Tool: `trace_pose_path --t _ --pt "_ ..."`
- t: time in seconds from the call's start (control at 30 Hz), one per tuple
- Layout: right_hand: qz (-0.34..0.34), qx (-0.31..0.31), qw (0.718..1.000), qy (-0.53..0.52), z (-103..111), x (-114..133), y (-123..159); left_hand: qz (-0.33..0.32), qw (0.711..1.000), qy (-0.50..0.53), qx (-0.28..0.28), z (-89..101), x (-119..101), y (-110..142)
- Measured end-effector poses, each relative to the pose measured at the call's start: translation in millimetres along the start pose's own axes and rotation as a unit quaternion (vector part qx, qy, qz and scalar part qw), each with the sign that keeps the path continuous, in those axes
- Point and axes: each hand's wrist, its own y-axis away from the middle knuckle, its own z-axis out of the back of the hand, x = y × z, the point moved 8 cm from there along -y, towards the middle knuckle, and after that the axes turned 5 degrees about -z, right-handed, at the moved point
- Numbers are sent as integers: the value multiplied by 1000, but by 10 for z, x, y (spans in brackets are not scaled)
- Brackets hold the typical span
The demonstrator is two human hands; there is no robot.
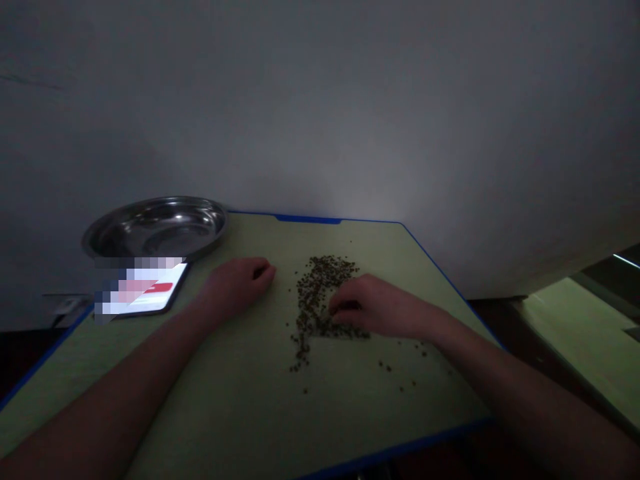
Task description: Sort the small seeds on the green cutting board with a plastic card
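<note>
A heap of small dark seeds (pixel 320 293) lies spread on a pale green table (pixel 240 400) with a blue edge. My right hand (pixel 380 308) rests on the right side of the heap, its fingers curled down into the seeds. My left hand (pixel 240 281) lies on the table left of the heap, fingers curled in a loose fist, apart from the seeds. What either hand holds, if anything, is hidden.
A shallow steel plate (pixel 157 227) stands at the table's far left corner. A phone (pixel 150 287) with a lit screen lies in front of it. A plain wall rises behind. Another green surface (pixel 585 347) shows at the right.
</note>
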Motion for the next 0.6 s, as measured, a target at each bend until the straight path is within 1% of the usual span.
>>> trace_pose_path --t 0.07,0.17,0.27,0.37,0.4,0.47,0.5,0.6 --pt "-2 -8 1000 -9 56 12 -18 0 1000 0 2 -5 0 -1" --pt "15 -4 999 -47 45 167 51 -5 1000 -3 -2 -7 0 -5" --pt "51 42 994 -83 -133 413 151 -11 1000 -11 -8 -5 -8 -5" --pt "75 75 992 -65 -324 560 154 -8 1000 -17 -6 1 -13 3" --pt "78 80 992 -55 -363 571 119 -7 1000 -17 -7 6 -16 5" --pt "76 71 994 -37 -374 532 2 -7 1000 -16 -6 12 -20 8" --pt "71 58 995 -29 -347 487 -72 -7 1000 -13 -5 12 -19 8" --pt "44 4 999 -7 -179 302 -273 -8 1000 -6 -7 7 -8 3"
